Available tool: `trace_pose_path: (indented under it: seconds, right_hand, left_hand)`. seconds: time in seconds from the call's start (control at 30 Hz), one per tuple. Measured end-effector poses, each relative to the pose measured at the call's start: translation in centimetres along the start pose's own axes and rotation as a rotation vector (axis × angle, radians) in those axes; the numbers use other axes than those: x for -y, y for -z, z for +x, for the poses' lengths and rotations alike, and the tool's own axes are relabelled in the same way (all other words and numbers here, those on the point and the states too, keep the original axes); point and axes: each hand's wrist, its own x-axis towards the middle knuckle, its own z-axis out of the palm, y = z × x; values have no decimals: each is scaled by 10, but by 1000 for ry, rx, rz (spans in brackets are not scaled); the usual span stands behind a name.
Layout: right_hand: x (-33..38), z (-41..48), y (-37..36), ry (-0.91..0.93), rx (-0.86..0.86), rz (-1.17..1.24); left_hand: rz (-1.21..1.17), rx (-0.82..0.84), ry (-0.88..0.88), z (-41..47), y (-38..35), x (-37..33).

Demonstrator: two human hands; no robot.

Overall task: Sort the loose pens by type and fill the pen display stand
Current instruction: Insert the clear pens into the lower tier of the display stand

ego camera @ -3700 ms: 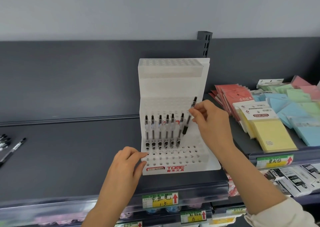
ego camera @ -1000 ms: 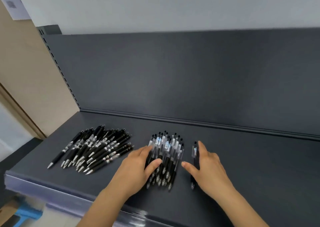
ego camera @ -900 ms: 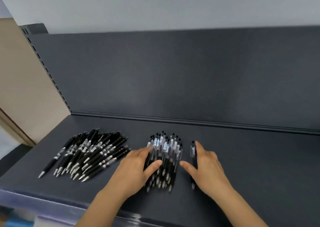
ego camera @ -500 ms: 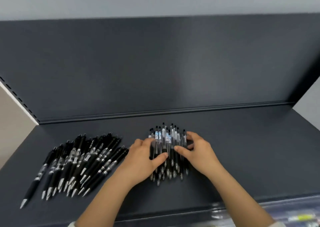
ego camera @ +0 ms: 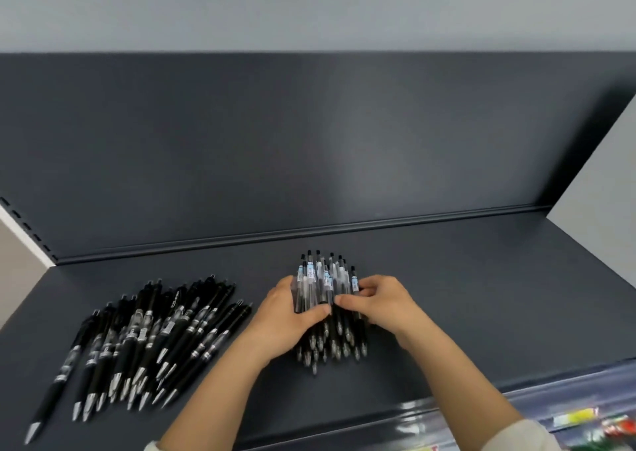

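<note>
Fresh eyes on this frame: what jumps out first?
At mid-shelf, the left hand and right hand grip a bundle of clear pens from either side, thumbs laid across it. To the left, a larger loose pile of black pens fans out on the dark shelf, tips toward the front edge.
</note>
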Motion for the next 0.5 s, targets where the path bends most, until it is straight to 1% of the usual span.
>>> trace_pose_path:
  seconds: [0.13,0.23,0.33,0.43,0.5]
  right_hand:
    - [7,1,1,15,89,-78]
    - [10,7,3,4,125,-104]
    - [17,11,2,20,166,-173]
    - [24,11,-2,62,185,-302]
    - [28,10,-3,78,193,-372]
  left_hand:
    - [-13,-21,1,-3,4,4]
    - [-7,-83,9,-2,11,8]
    - [61,-107,-24,-3,14,12]
    - [164,-121,-40,-4,13,17]
    - [184,-127,-38,-4,13,19]
